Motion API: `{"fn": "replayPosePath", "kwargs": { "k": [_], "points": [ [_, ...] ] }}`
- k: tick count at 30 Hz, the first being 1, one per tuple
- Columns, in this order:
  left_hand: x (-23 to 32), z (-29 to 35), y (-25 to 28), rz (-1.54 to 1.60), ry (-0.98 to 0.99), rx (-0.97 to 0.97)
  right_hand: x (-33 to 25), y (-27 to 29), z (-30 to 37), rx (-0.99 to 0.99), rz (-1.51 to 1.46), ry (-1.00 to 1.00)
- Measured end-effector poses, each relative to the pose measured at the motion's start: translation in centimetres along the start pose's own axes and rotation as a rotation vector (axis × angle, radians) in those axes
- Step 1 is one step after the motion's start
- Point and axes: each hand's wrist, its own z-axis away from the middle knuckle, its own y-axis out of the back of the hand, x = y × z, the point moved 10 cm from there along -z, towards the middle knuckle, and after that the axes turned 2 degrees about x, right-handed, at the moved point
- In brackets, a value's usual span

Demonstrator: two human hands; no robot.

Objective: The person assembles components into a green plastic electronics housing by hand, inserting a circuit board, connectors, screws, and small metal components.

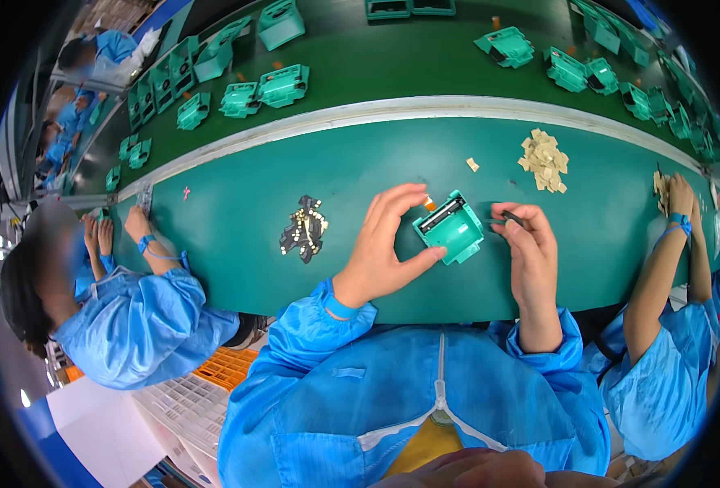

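Note:
In front of me a green plastic housing [461, 233] lies on the green work table, its hollow side up. It has a dark strip along its upper left side and a short orange ribbon [430, 204] sticking out there. My left hand [386, 246] steadies the housing, thumb on its lower left edge and fingertips by the ribbon. To the right, my right hand [531, 246] pinches a slim dark tool [512, 217], perhaps tweezers. Its tip points toward the housing, apparently just apart from it.
A pile of small black parts [304, 229] lies left, beige pieces [544, 161] right, with one loose beige piece [472, 164]. Beyond a pale rail [376, 110], several green housings [283, 85] stand on a green belt. Co-workers in blue sit left [144, 313] and right [661, 366].

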Motion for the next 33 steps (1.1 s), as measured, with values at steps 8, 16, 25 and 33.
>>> {"fn": "replayPosePath", "kwargs": {
  "k": [8,16,25,33],
  "points": [
    [-0.5,-0.1,-1.9,-0.047,0.039,-0.155,0.8,-1.2,-0.3,-0.099,-0.026,-0.111],
    [0.0,-0.1,-2.8,-0.114,0.016,-0.246,1.5,-1.0,-0.5,-0.120,0.014,-0.117],
    [0.1,0.2,-3.0,-0.102,0.001,-0.230,1.7,-0.8,-0.4,-0.119,0.030,-0.112],
    [-0.1,0.4,-2.1,-0.140,0.022,-0.221,1.6,-1.2,-0.6,-0.129,0.062,0.016]
  ]
}}
